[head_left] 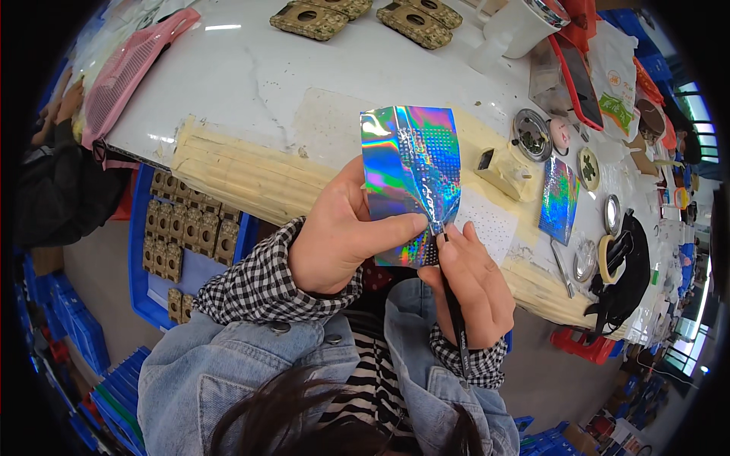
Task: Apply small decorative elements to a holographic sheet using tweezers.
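Observation:
My left hand [334,235] is closed on a shiny holographic sticker sheet [411,152] covered in rows of small shapes, its thumb pressed on the lower part. The sheet is held up in front of the table edge and bends under the thumb. My right hand [479,289] grips slim black tweezers [455,311], whose far end meets the sheet beside the left thumb. Fingers hide the exact tip. On the table to the right lie a second holographic sheet [559,199] and a white sheet with small dots [483,228].
Camouflage-patterned parts [308,20] lie at the table's far side; more fill a blue tray [141,251] at left. A pink basket [137,72] stands at the table's left edge. At right are a round metal dish [532,135], a red-edged phone [579,83] and a black pouch [627,285].

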Demonstrator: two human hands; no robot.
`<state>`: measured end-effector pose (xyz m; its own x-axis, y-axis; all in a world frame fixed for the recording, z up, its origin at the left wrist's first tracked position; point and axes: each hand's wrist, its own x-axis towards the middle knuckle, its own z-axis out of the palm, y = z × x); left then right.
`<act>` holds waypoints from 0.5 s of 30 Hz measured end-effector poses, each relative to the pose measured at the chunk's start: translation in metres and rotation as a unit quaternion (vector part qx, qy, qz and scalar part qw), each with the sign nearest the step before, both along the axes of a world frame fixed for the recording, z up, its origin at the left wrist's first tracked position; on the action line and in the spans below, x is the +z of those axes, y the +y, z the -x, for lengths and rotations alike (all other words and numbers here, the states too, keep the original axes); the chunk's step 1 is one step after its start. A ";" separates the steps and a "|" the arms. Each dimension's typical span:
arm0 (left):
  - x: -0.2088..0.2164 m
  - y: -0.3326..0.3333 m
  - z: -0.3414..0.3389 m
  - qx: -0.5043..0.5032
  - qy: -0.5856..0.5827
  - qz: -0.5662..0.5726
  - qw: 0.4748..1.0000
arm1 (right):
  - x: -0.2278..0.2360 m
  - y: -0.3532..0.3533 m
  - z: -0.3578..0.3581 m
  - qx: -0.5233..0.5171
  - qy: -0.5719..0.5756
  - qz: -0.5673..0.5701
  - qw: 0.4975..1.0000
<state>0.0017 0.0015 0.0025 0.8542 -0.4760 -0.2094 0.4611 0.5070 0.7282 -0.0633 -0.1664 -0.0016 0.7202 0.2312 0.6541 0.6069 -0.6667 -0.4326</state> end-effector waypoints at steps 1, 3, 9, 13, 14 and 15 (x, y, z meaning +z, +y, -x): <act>0.000 0.000 0.000 -0.001 0.003 0.006 1.000 | 0.000 -0.001 0.001 0.001 -0.008 0.013 1.000; 0.000 -0.001 0.000 0.000 0.007 0.009 1.000 | 0.000 -0.004 0.002 0.004 -0.014 0.032 0.999; -0.001 -0.002 0.002 0.006 -0.001 0.000 1.000 | -0.001 -0.006 0.005 0.021 -0.002 0.046 0.999; -0.003 -0.003 0.002 0.009 -0.005 -0.003 1.000 | 0.003 -0.006 0.006 0.028 0.014 0.045 0.998; -0.003 -0.003 0.003 0.009 -0.005 -0.003 1.000 | 0.003 -0.005 0.006 0.028 0.014 0.044 0.999; -0.003 -0.003 0.003 0.009 -0.005 -0.006 1.000 | 0.003 -0.006 0.006 0.029 0.012 0.044 0.999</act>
<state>-0.0011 -0.0014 0.0000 0.8645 -0.4581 -0.2068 0.4452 0.5069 0.7381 -0.0690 -0.1721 0.0013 0.7192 0.3286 0.6122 0.6353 -0.6677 -0.3879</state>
